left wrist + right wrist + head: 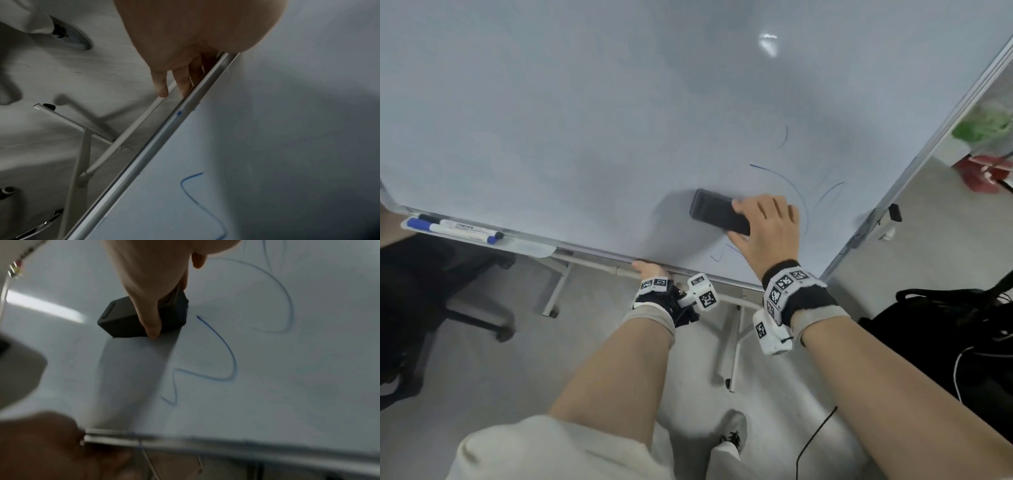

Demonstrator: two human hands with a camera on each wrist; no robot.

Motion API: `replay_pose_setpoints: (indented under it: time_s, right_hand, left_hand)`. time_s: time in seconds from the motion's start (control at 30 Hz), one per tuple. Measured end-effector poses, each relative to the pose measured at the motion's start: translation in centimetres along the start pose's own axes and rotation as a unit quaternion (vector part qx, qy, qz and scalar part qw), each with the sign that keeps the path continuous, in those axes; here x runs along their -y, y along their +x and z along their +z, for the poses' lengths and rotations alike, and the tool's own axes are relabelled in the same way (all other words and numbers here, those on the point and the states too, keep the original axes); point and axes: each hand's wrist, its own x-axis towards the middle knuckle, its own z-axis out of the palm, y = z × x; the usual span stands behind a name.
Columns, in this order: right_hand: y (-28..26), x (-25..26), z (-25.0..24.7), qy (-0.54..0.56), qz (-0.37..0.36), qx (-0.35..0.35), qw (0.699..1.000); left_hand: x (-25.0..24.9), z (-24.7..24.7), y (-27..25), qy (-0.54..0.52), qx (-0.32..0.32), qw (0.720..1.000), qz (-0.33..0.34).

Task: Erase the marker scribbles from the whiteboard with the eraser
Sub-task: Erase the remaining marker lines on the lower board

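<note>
A black block eraser (717, 211) lies flat against the whiteboard (585, 120) in its lower right part. My right hand (767, 226) grips the eraser's right end, thumb on its lower edge (152, 327). Thin blue marker scribbles (794, 192) curve to the right of and below the hand; the right wrist view shows a blue S-shaped line (222, 356) just beside the eraser (131, 319). My left hand (650, 269) grips the board's bottom frame (164, 129), fingers (183, 82) hooked behind it.
A marker tray (482, 240) with blue and black markers (455, 231) hangs under the board's left part. The board's stand legs (732, 342) rest on the grey floor. An office chair (431, 291) is at left, a black bag with cables (945, 325) at right.
</note>
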Motion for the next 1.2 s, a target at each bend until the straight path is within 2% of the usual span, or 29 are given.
replay_pose_setpoints:
  time_s: [0.07,0.13,0.2,0.27,0.4,0.47,0.53,0.6,0.67,0.7,0.77,0.83,0.9,0.97,1.03,1.07,1.13,1.2]
  right_hand:
    - [-3.0,-1.4,1.3,-0.007,-0.031,0.061,0.998]
    - [-6.8,-2.7,2.9,-0.028,-0.045,0.127,0.991]
    - [-8.7,-3.4,3.5,-0.036,-0.025,0.150,0.988]
    - [-7.6,-3.5,3.1,-0.015,-0.012,0.114,0.993]
    - [-2.5,-3.3,0.9,0.030,0.017,-0.040,0.999]
    - [-1.9,-3.0,0.9,0.041,0.011,-0.058,0.997]
    - [-3.4,-2.4,2.1,0.036,-0.032,0.000,0.999]
    - [-6.4,-2.0,4.1,0.004,-0.082,0.103,0.991]
    - [-8.5,-2.1,5.0,-0.008,-0.064,0.165,0.984]
    - [-8.5,-2.2,4.7,-0.003,-0.046,0.165,0.985]
    - [-7.0,-2.7,3.3,0.014,-0.021,0.118,0.993]
    - [-4.1,-3.6,0.9,0.034,0.026,0.018,0.999]
    - [-1.4,-5.1,-1.3,0.056,0.086,-0.082,0.991]
    - [-0.5,-6.5,-2.3,0.068,0.098,-0.113,0.986]
    - [-1.8,-7.1,-1.9,0.059,0.061,-0.065,0.994]
    - [-3.1,-7.2,-1.3,0.047,0.042,-0.015,0.998]
    - [-6.1,-7.4,0.4,0.025,0.022,0.112,0.993]
    - [-8.8,-7.8,1.7,-0.004,0.023,0.194,0.981]
  left_hand:
    - [-0.5,0.3,-3.6,-0.046,0.017,0.997,-0.064]
    - [-1.1,0.4,-5.5,-0.080,0.040,0.994,-0.058]
    - [-1.3,0.4,-5.8,-0.082,0.034,0.996,-0.020]
    - [-1.5,0.6,-6.1,-0.043,0.017,0.999,0.003]
    - [-1.1,0.5,-6.0,-0.017,-0.010,1.000,-0.007]
    - [-0.6,0.8,-6.0,0.000,-0.022,1.000,-0.011]
    - [-0.5,1.0,-6.1,0.010,-0.012,1.000,-0.017]
    - [-0.7,0.7,-5.9,-0.019,-0.014,0.999,-0.023]
    - [-0.9,0.5,-5.4,-0.018,-0.006,1.000,-0.019]
    - [-0.9,0.6,-5.1,-0.030,-0.017,0.999,-0.024]
    - [-0.9,1.1,-5.5,-0.037,-0.021,0.999,-0.023]
    - [-0.7,1.7,-6.2,-0.037,-0.048,0.998,0.011]
    - [-0.5,2.5,-6.7,-0.070,-0.067,0.994,0.042]
    - [0.7,3.7,-6.1,-0.075,-0.062,0.995,0.009]
    - [2.4,4.4,-6.1,-0.097,-0.018,0.993,-0.065]
    - [2.9,4.6,-7.3,-0.098,0.015,0.991,-0.090]
    - [3.4,5.5,-9.3,-0.098,0.052,0.989,-0.096]
    - [3.3,5.7,-10.2,-0.081,0.056,0.992,-0.082]
